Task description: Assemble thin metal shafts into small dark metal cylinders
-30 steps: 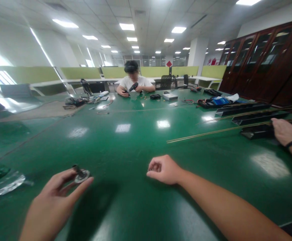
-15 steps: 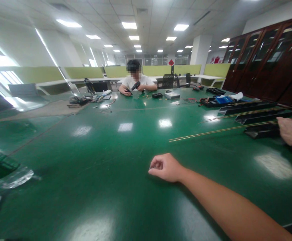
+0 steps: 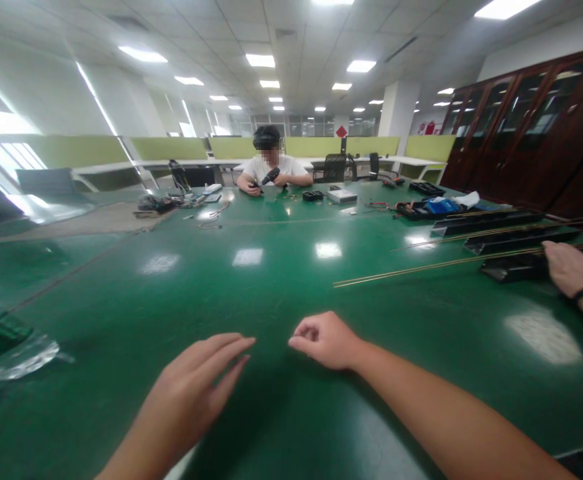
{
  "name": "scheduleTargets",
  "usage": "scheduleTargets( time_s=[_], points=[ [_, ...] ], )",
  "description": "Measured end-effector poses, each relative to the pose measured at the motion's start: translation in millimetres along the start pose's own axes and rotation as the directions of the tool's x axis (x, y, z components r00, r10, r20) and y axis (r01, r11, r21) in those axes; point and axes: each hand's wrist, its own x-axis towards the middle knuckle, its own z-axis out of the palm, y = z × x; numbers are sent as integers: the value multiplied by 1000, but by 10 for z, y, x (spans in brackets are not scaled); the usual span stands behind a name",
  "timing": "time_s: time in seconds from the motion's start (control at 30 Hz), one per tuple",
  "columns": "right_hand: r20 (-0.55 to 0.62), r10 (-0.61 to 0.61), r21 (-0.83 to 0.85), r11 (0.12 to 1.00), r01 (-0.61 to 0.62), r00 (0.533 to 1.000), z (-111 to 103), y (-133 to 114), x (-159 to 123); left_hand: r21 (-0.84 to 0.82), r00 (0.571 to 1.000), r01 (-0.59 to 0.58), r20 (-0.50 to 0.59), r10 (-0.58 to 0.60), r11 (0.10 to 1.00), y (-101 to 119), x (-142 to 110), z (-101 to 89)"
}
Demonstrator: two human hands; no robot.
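My left hand [image 3: 199,377] is open over the near part of the green tabletop [image 3: 171,307], its fingers straight and pointing at my other hand. A gap separates the two. My right hand [image 3: 325,339] rests low over the table, closed, with its fingers curled and the thumb against them. Whatever it may hold is hidden by the fingers. Beyond it, two thin brass-coloured rods [image 3: 371,277] lie across the table toward a black metal channel [image 3: 511,265] at the right.
At the right, another person's hand [image 3: 574,267] with a black wristband touches the channel. Across the table a person [image 3: 274,167] holds a power drill [image 3: 270,177]. A plastic bottle [image 3: 11,343] lies at the left. An open toolbox [image 3: 421,210] stands at the back right.
My left hand has come into view from below, fingers stretched. My right hand stays closed in nearly the same place. The view has shifted slightly.
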Motion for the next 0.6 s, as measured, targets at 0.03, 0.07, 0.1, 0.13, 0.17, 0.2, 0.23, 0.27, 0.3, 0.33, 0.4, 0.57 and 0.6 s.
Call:
scheduleTargets(
  time_s=[0.03,0.07,0.1,0.13,0.17,0.2,0.23,0.27,0.3,0.33,0.4,0.57,0.6],
  points=[
    [2,-9,-12,1000,9,1000,4,0,-5,-24,998,-54,41,55,998,80,112,95],
    [9,-26,-18,1000,26,1000,5,-1,-10,-52,993,-84,80,88,995,152,213,187],
    [21,-49,-19,999,50,999,4,-3,-15,-80,988,-94,119,103,992,217,299,274],
    [30,-79,-21,997,80,996,0,-5,-20,-113,980,-96,163,114,989,273,368,353],
    [39,-113,-26,993,114,993,-5,-7,-24,-150,970,-93,208,124,984,321,418,424],
    [47,-146,-35,988,148,988,-10,-9,-27,-184,961,-88,242,132,979,363,453,483],
    [53,-172,-46,984,174,984,-14,-10,-29,-210,954,-78,267,134,975,398,474,531],
    [58,-188,-57,980,191,980,-17,-11,-30,-231,950,-69,280,134,970,425,485,567],
    [60,-193,-64,978,197,979,-19,-11,-31,-248,951,-61,281,132,967,445,490,590],
    [61,-191,-65,979,194,980,-19,-13,-33,-260,954,-55,273,127,964,455,489,601],
    [72,-171,-44,984,175,983,-17,-18,-38,-274,963,-45,243,114,961,440,473,582],
    [120,-101,0,995,102,988,-28,-43,-55,-172,993,83,102,-66,982,157,240,258],
    [118,-94,-9,995,95,989,-31,-46,-55,-129,988,151,57,-145,980,77,151,150]
  ],
)
